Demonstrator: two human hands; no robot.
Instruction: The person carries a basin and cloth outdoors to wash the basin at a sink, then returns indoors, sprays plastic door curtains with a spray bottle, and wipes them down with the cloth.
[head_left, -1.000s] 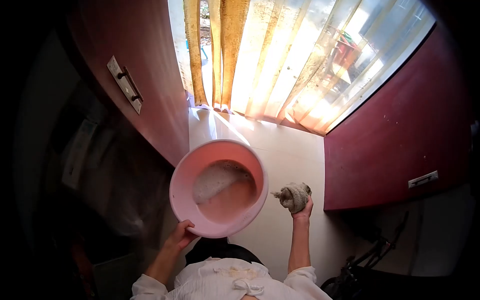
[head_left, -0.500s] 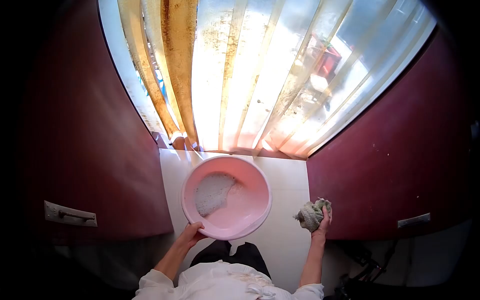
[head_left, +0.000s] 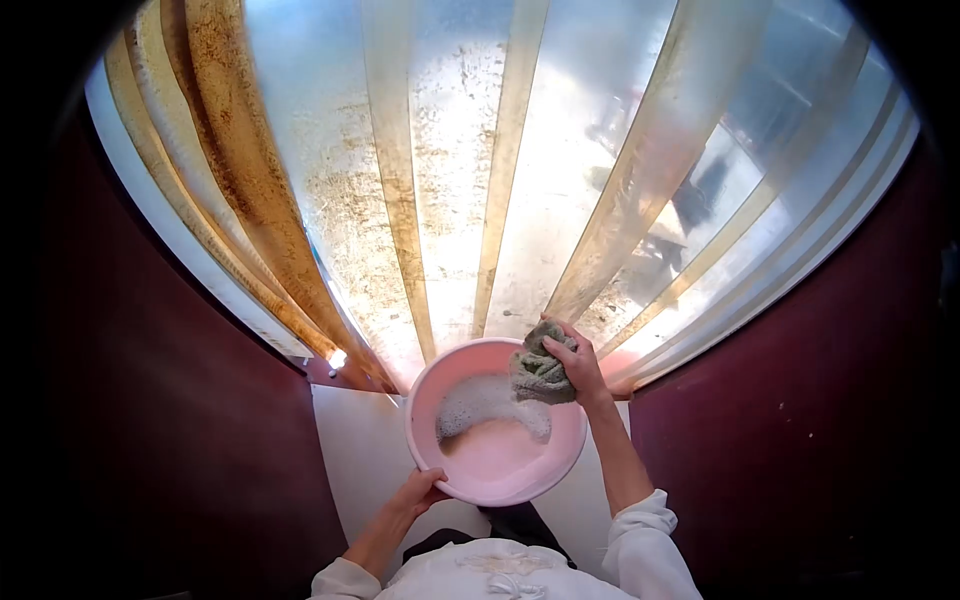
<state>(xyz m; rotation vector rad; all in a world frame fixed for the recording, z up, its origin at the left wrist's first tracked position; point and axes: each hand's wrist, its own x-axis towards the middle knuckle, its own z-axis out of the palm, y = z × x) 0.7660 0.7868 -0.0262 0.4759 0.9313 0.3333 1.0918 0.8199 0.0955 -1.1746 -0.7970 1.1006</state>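
Observation:
A pink basin (head_left: pixel 500 490) with foamy water inside is held up in front of the body. My left hand (head_left: pixel 420 490) grips its lower left rim, thumb over the edge. Bunched in my right hand (head_left: pixel 580 365) is a grey-green cloth (head_left: pixel 541 375), held over the basin's upper right rim. The fingers of my right hand are wrapped round the cloth and partly hidden behind it. Just beyond the basin hangs a curtain of clear plastic strips (head_left: pixel 450 220), stained brown in places.
Dark red panels stand on the left (head_left: pixel 220 450) and right (head_left: pixel 760 440). Pale floor (head_left: pixel 350 430) shows beneath the basin. Yellowed strips (head_left: pixel 240 130) bunch at the curtain's left side, and blurred shapes show through the plastic.
My right hand has brought the cloth from the far right to over the basin's rim. The curtain appears nearer, and the basin sits lower and further right in view.

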